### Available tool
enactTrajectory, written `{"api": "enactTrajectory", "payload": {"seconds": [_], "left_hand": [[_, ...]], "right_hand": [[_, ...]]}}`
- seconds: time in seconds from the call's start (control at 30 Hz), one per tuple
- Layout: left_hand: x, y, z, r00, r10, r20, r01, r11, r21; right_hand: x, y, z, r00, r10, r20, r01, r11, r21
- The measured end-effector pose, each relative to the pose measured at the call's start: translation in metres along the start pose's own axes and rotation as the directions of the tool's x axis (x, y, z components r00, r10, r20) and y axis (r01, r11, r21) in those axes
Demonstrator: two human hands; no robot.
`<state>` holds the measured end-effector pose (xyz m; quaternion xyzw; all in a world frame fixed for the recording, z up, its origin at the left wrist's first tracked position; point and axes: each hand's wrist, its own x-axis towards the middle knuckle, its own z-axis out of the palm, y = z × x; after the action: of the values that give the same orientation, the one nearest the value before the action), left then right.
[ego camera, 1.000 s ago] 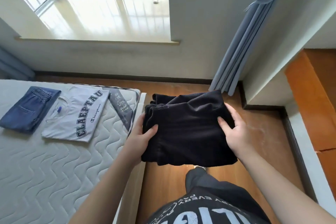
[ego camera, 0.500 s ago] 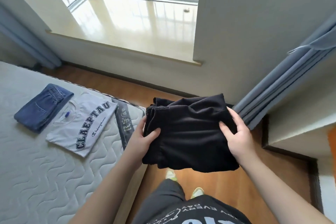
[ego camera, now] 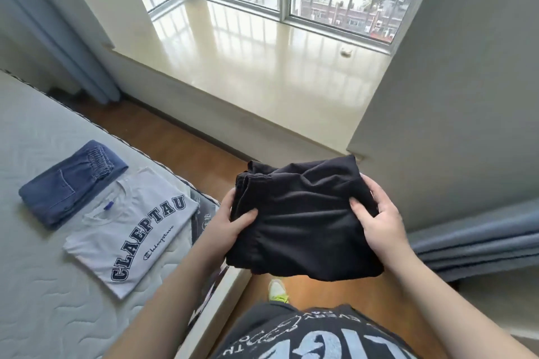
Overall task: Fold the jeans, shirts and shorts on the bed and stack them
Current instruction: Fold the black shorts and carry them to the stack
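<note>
Folded black shorts [ego camera: 303, 218] hang in the air over the wooden floor, just right of the bed's corner. My left hand [ego camera: 230, 220] grips their left edge with the thumb on top. My right hand [ego camera: 379, 218] grips the right edge the same way. On the bed [ego camera: 35, 285] to the left lie folded blue jeans [ego camera: 73, 182] and, beside them, a folded white T-shirt [ego camera: 131, 230] with dark lettering. The two lie side by side with edges touching, not stacked.
A wide window sill [ego camera: 262, 67] runs ahead below a barred window. Grey-blue curtains hang at the left [ego camera: 67, 46] and bunch at the right [ego camera: 478, 239]. A wall corner [ego camera: 437, 96] juts out at right. My shoe [ego camera: 277, 290] stands on the floor.
The view has swung left and up, showing more window and sill. Both hands still hold the black shorts in the same grip, now closer to the bed's corner.
</note>
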<state>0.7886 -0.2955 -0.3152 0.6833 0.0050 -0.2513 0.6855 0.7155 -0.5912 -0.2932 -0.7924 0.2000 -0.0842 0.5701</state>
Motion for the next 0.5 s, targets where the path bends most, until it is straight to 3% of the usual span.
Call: {"api": "enactTrajectory", "payload": {"seconds": [0.23,0.5], "left_hand": [[0.069,0.036,-0.023,0.993,0.02,-0.115,-0.014,0.999,0.05],[0.145,0.047,-0.046,0.959,-0.039,-0.281,0.019,0.997,-0.072]], "right_hand": [[0.084,-0.024,0.039,0.998,0.027,0.054,-0.03,0.997,0.071],[0.204,-0.04,0.075,0.973,0.003,0.231,-0.014,0.999,0.045]]}}
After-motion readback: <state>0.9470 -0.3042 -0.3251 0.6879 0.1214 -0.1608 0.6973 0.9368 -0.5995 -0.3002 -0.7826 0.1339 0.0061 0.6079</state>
